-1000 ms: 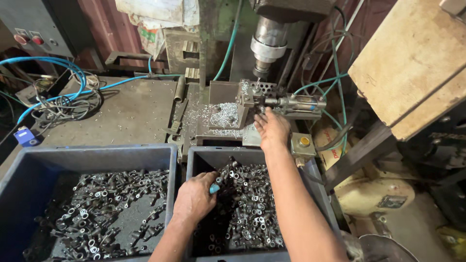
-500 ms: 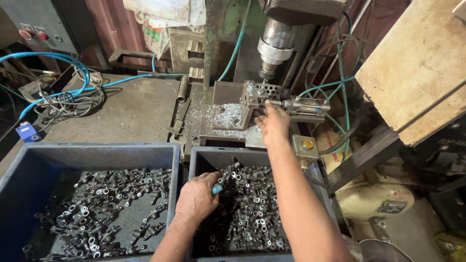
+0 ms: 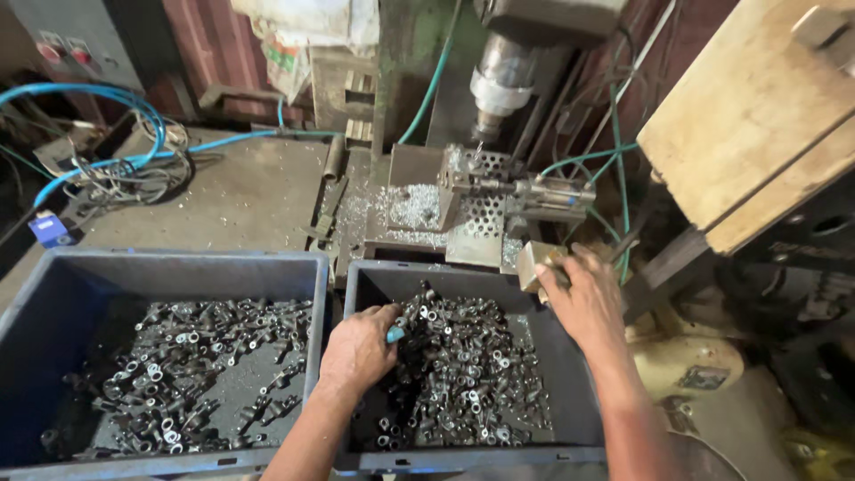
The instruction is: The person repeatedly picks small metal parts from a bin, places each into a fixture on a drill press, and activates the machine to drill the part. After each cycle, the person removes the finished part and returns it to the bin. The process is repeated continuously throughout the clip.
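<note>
A pile of small dark metal parts (image 3: pixel 454 365) is being dug into by the left hand (image 3: pixel 359 347), whose fingers are being curled narrowly around a few pieces and a small blue-tipped item, inside the right-hand grey-blue bin (image 3: pixel 570 383) at the front. The right hand (image 3: pixel 583 298) is being rested on a small metal box (image 3: pixel 537 264) just beyond that bin's far right corner, its fingers closed around the box. A second grey-blue bin (image 3: pixel 53 294), thinly spread with like parts (image 3: pixel 196 356), is being kept just beside the first on the left, below the drill press (image 3: pixel 499 80) and its chip-strewn fixture (image 3: pixel 485 200).
</note>
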